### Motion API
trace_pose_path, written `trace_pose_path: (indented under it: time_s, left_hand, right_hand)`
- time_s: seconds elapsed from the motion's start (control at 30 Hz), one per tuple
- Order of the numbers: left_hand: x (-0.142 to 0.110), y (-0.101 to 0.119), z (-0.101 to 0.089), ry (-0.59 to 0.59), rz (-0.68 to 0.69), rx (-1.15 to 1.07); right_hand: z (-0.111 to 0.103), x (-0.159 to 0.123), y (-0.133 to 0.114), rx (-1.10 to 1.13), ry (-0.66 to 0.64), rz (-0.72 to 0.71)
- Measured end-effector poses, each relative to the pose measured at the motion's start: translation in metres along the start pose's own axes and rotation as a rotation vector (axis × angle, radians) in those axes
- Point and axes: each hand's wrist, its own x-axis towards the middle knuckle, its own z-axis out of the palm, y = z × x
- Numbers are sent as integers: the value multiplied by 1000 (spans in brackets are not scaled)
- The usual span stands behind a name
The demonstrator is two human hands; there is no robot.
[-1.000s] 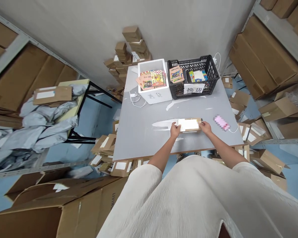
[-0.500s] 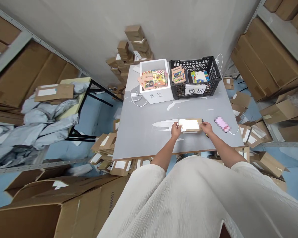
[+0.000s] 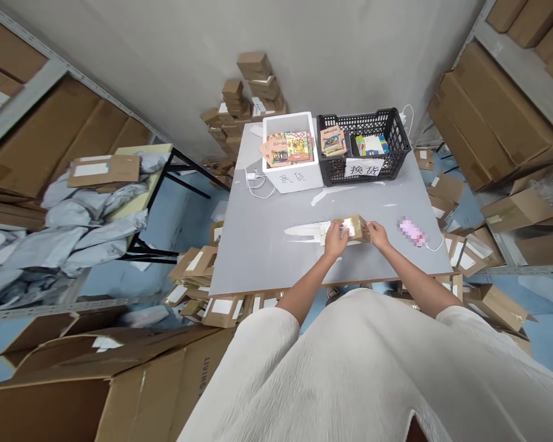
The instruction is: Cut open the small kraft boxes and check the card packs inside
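A small brown cardboard box [image 3: 360, 228] with a white label on top lies tilted on the grey table [image 3: 258, 258], its right end turned toward me. My left hand [image 3: 335, 239] is closed over the left part of the box, with the thumb on the label. At the right end, my right hand [image 3: 378, 234] has its fingers pinched close to the box edge. What sits inside that pinch is hidden. A pale flap or paper shows left of my left hand.
Behind stand a white foam box [image 3: 295, 179] and a black plastic crate [image 3: 391, 156], both with books inside. A pink pixelated object [image 3: 411, 232] with a white cable lies at right. Cartons [image 3: 258, 64] are piled by the wall, and grey mailing bags [image 3: 69, 239] at left.
The box has been turned and tilted, so its right end now shows. My left hand moved right, farther over the box. The dark-and-yellow tool at my right hand no longer shows.
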Motion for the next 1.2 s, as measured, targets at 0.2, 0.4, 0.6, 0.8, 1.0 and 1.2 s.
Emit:
trace_pose_path:
  time_s: [0.2,0.4,0.6,0.8,1.0,1.2]
  left_hand:
    - [-7,-5,-29,131,54,59]
    - [-17,-35,-63,211,-3,-20]
    - [-10,-29,-44,171,-29,-164]
    - [-2,-13,-2,37,-43,-253]
    - [-2,4,0,70,-12,44]
    - [6,31,3,-204,340,103]
  right_hand:
    - [30,-3,-28,65,-109,-119]
    - [55,-16,-38,117,-219,16]
    - [32,-12,-53,39,-79,-33]
    - [-16,-18,-34,-20,63,29]
    - [-17,-18,-17,48,108,75]
    - [-12,-13,-14,79,113,34]
